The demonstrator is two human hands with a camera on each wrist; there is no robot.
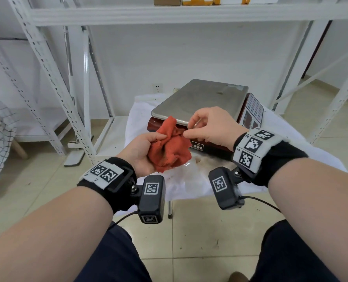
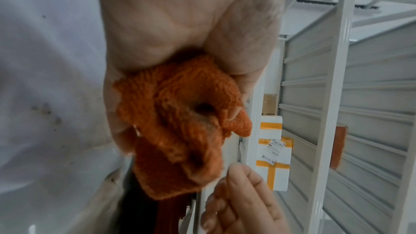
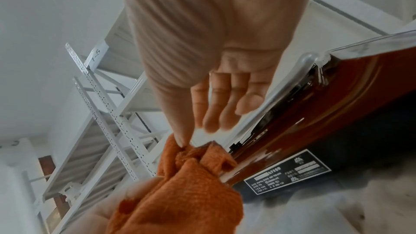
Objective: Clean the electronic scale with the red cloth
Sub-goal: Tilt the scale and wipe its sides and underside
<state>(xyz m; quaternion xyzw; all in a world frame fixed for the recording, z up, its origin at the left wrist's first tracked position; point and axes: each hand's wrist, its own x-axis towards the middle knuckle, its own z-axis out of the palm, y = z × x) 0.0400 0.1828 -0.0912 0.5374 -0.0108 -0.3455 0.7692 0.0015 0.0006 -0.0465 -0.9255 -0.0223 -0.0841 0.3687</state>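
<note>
The red cloth [image 1: 170, 148] is bunched up in my left hand [image 1: 142, 151], just in front of the scale. My left hand grips the cloth [image 2: 180, 122] in its palm, thumb on top. My right hand [image 1: 207, 127] pinches a fold of the cloth [image 3: 193, 181] between thumb and forefinger, its other fingers [image 3: 225, 106] held out straight. The electronic scale [image 1: 201, 102] has a steel weighing pan, a dark red body [image 3: 315, 113] and a keypad on its right side. It stands on a table draped in white fabric [image 1: 291, 137].
White metal shelving [image 1: 53, 78] stands to the left and behind, with boxes [image 2: 273, 157] on a shelf. Another rack leg [image 1: 335, 102] is at the right. The white table cover has brown stains near its front. My knees are below, over a tiled floor.
</note>
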